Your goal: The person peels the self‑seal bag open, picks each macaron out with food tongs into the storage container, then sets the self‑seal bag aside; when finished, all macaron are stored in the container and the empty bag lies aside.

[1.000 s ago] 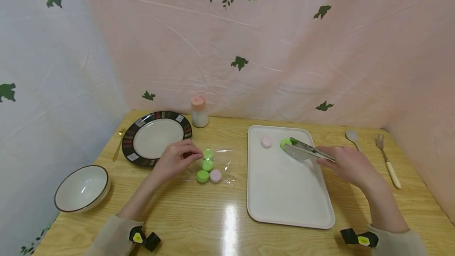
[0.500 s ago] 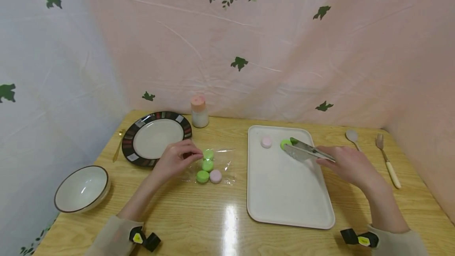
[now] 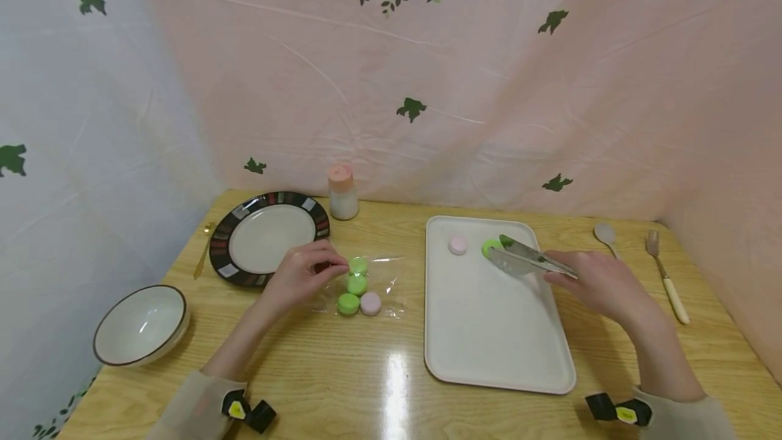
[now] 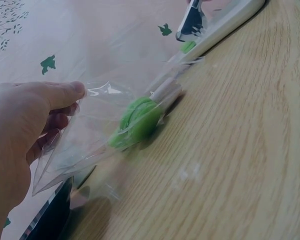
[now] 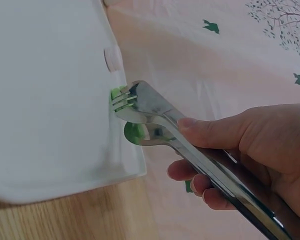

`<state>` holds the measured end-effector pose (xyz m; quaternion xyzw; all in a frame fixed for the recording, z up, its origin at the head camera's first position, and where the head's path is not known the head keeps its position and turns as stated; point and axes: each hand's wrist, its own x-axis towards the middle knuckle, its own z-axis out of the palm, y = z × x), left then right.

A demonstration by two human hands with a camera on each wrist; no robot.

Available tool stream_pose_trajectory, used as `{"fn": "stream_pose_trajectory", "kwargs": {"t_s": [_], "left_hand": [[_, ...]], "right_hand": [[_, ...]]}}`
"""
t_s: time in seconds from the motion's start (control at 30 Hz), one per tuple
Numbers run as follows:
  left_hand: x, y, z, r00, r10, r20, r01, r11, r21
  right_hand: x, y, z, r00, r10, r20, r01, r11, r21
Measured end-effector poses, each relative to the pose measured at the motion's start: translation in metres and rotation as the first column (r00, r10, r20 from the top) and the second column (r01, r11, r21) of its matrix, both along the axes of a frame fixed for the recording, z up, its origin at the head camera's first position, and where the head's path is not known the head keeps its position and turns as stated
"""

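My left hand [image 3: 307, 270] pinches the edge of a clear plastic bag [image 4: 102, 95] between thumb and fingers, lifting that side off the table. Inside the bag lie several macarons: green ones [image 3: 349, 303] and a pale pink one [image 3: 370, 303]. My right hand [image 3: 601, 287] grips metal tongs [image 5: 190, 150], thumb on one arm and fingers under the other. The tips of the tongs straddle a green macaron [image 3: 491, 248] near the far edge of a white tray [image 3: 489, 331]. To its left on the tray sits a pink macaron [image 3: 457, 244].
A dark-rimmed plate [image 3: 220, 257] lies behind my left hand, with a small gold spoon [image 3: 201, 257] beside it. A white bowl [image 3: 142, 324] stands at the front left. A jar with a pink lid [image 3: 343, 192] is at the back. Right of the tray lie a spoon [image 3: 605, 233] and fork [image 3: 672, 294].
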<state>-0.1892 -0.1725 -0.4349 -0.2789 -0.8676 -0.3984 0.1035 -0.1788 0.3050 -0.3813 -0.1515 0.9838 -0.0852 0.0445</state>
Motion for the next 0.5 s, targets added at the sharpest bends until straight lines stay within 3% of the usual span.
{"fn": "stream_pose_trajectory", "kwargs": {"t_s": [0.17, 0.37, 0.5], "left_hand": [[0.0, -0.001, -0.001, 1.0, -0.006, -0.012, 0.006, 1.0, -0.001], [-0.001, -0.002, 0.0, 1.0, -0.006, -0.012, 0.006, 1.0, -0.004], [-0.004, 0.0, -0.003, 0.999, -0.009, -0.043, 0.009, 1.0, -0.007]], "right_hand": [[0.006, -0.003, 0.01, 0.999, 0.009, -0.04, -0.011, 0.999, -0.033], [0.015, -0.027, 0.017, 0.971, 0.086, -0.222, -0.098, 0.994, -0.043], [0.022, -0.058, 0.018, 0.966, 0.177, -0.187, -0.194, 0.978, -0.072]]}}
